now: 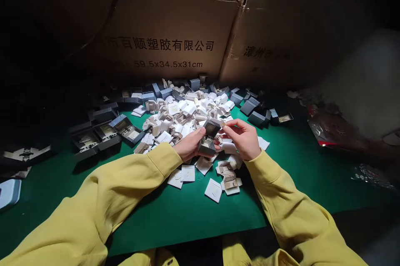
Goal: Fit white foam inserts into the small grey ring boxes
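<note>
My left hand (191, 144) is closed around a small dark hinged jewellery box (207, 144), its lid raised and pale insides showing. Just right of the lid, my right hand (244, 137) pinches with thumb and forefinger what looks like a small pale piece of card (222, 124); its exact kind is hard to make out. Below and behind both hands spreads a heap of white folded card inserts (187, 110). Nearer me lie a flat square white card (213, 190) and an unfolded card insert (230, 177).
Open dark boxes (126, 129) stand on the left of the green table (175, 220), and more dark boxes (250, 106) lie at the back right. Large cardboard cartons (175, 20) form a wall behind. A red-edged plastic bag (328, 128) lies at the right.
</note>
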`<state>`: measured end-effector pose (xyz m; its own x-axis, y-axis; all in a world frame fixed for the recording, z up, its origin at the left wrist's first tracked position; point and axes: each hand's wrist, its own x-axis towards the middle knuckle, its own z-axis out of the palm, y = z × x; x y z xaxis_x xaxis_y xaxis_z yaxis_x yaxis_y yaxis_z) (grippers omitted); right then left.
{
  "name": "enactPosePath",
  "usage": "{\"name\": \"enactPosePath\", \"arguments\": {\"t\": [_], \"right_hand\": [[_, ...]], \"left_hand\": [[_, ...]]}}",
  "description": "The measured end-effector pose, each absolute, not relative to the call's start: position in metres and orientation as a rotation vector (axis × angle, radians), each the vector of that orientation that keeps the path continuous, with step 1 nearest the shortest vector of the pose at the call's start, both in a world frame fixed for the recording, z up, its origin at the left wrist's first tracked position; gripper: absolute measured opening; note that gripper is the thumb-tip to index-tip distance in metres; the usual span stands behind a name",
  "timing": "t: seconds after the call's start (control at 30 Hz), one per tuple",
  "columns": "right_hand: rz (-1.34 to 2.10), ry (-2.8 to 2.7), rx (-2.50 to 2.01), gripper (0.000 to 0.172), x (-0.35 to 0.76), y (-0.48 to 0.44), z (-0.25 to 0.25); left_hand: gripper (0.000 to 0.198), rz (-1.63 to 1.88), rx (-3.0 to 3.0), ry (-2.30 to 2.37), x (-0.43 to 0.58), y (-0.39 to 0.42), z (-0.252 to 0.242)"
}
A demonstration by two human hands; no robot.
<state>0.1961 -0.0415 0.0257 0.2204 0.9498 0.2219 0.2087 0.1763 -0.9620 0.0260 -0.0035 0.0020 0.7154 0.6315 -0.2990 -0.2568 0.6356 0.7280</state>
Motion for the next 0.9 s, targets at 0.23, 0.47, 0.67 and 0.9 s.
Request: {"name": "enactPosePath", "arguments": {"t": [0.23,0.47,0.67,0.9], "right_hand": [[-0.051,-1.549,-1.323,0.010,0.197,-0.055,0.025],[-0.046,-2.167,-1.267,0.021,0.180,-0.055,0.012],[-0.157,-2.264,-1.288,0.025,0.182,-0.057,0.016],[-0.275,-2.335,-1.240,0.023,0.184,-0.062,0.026]], "left_hand": [[0.036,0.562,0.746,0.546,0.027,-0.003,-0.003],[0.033,0.608,0.772,0.483,0.028,-0.008,-0.005],[0.039,0.611,0.790,0.451,0.029,-0.010,-0.004],[0.038,0.628,0.802,0.469,0.029,-0.009,-0.005]]}}
